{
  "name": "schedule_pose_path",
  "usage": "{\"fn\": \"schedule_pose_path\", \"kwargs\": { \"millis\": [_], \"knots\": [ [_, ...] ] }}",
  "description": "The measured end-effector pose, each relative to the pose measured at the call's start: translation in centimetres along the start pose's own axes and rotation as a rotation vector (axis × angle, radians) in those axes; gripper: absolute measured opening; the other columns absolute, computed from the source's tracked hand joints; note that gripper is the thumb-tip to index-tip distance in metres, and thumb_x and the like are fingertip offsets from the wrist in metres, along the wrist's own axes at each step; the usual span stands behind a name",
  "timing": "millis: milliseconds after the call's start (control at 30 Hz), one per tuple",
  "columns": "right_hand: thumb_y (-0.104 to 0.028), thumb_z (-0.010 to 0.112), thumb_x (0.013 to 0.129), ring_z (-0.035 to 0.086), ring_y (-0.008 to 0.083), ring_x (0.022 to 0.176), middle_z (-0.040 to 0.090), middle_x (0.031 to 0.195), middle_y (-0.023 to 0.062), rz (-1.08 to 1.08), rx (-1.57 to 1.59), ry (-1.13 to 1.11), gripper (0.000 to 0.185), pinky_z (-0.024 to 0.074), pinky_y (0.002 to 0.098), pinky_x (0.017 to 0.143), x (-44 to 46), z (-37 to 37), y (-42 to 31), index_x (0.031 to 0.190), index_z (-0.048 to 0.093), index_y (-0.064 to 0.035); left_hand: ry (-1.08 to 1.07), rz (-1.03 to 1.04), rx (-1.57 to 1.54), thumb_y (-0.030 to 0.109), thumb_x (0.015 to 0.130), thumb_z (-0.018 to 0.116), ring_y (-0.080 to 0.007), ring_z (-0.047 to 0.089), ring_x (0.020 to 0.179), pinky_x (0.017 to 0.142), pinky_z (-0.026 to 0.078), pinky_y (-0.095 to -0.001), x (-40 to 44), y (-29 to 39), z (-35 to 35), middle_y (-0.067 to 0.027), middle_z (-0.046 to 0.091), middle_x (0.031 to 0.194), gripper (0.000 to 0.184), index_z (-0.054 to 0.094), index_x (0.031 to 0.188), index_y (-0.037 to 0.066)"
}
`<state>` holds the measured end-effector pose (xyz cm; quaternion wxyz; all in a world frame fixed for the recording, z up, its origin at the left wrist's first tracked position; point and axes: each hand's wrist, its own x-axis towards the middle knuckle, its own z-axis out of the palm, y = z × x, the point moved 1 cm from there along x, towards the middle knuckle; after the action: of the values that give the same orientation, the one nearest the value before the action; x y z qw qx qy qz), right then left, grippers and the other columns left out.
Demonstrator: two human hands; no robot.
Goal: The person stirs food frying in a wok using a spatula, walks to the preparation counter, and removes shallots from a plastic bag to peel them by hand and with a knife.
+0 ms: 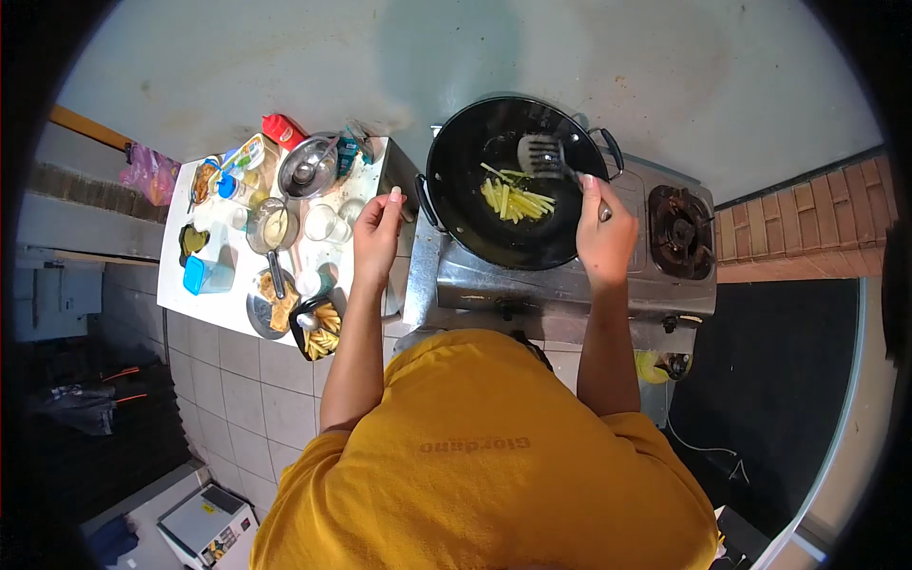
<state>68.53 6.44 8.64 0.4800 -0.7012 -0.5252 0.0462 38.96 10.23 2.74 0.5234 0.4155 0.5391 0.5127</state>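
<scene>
A large black wok point(475, 233) with two side handles sits on the stainless stove point(589, 309). Pale yellow-green strips point(513, 200) lie in a loose pile at its bottom. My right hand point(609, 233) is wrapped round the handle of a slotted spatula point(546, 157), whose blurred head is inside the wok, above and right of the strips. Left of the wok, my left hand point(377, 239) is raised with its fingers curled and thumb up; whether anything small is between them cannot be made out.
The white table point(176, 275) at left holds a red bottle point(283, 130), a metal bowl point(309, 168), a small pan point(272, 228), a blue-lidded container point(209, 275), a plate of browned food point(275, 306) and a black tray of fries point(321, 334). A bare burner point(680, 231) is at right.
</scene>
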Motion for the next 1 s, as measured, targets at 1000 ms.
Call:
{"fn": "schedule_pose_path", "kwargs": {
  "millis": [1000],
  "knots": [
    [-0.028,0.063,0.094,0.069,0.0355,0.083,0.069,0.089,0.0197,0.114,-0.005,-0.226,0.026,0.0522,0.0359,0.072,-0.7,-1.9,0.1,0.1,0.071,-0.0039,-0.029,-0.034,-0.053,0.03,0.098,0.061,-0.0016,0.038,0.062,0.055,0.029,-0.0196,0.1,-0.3,-0.4,0.0082,0.05,0.072,0.028,0.066,0.096,0.003]
  ]
}}
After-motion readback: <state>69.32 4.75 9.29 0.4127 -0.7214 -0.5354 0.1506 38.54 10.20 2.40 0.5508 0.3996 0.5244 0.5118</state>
